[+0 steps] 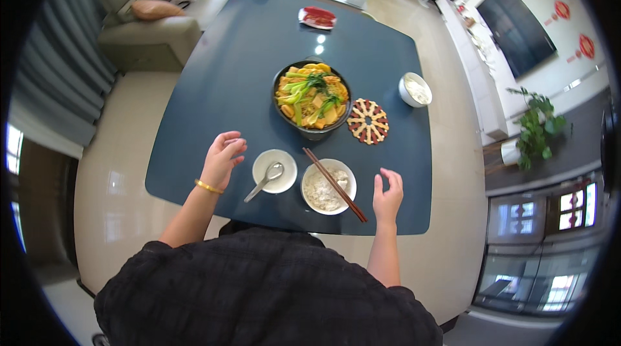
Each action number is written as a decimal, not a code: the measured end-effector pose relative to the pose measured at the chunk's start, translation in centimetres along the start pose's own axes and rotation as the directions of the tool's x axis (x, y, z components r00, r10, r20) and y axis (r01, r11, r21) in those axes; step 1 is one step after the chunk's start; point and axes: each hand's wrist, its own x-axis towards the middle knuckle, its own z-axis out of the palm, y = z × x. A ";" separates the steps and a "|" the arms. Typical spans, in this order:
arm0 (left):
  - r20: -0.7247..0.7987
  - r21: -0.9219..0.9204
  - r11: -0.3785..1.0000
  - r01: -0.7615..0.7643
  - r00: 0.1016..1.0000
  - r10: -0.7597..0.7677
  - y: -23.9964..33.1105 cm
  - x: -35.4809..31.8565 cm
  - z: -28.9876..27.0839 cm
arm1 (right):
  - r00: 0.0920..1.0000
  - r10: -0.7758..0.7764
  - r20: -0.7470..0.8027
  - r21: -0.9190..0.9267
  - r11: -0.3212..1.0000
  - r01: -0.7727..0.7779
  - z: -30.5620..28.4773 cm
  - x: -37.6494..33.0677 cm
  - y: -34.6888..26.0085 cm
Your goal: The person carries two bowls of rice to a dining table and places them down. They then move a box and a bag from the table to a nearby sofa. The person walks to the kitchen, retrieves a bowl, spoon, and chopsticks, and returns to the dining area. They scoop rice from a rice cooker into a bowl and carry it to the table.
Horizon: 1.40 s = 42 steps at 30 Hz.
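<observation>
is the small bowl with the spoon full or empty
Empty, as far as the view shows: the small white bowl has a bare white inside with only a metal spoon resting in it, unlike the rice bowl beside it.

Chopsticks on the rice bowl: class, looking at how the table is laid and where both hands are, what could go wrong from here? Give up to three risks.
1. The chopsticks lie loose across the rim of the rice bowl, jutting toward the right hand; a nudge could roll them off.
2. The spoon handle overhangs the small empty bowl beside the left hand; a knock might flip it.
3. The rice bowl sits near the table edge.
</observation>
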 end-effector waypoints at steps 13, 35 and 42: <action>0.608 0.073 0.997 0.013 0.792 -0.055 -3.8 -6.4 18.2 | 0.834 0.357 -0.422 -0.108 0.893 -0.437 -17.5 -17.9 8.0; 0.752 0.536 0.839 0.092 0.401 -0.524 -43.7 -29.3 75.1 | 0.384 0.469 -0.796 0.011 0.644 -0.765 -58.6 -36.5 39.2; 0.829 0.462 0.887 0.007 0.351 -0.435 -51.4 -32.8 101.3 | 0.291 0.343 -0.893 -0.099 0.481 -0.871 -76.5 -34.6 52.2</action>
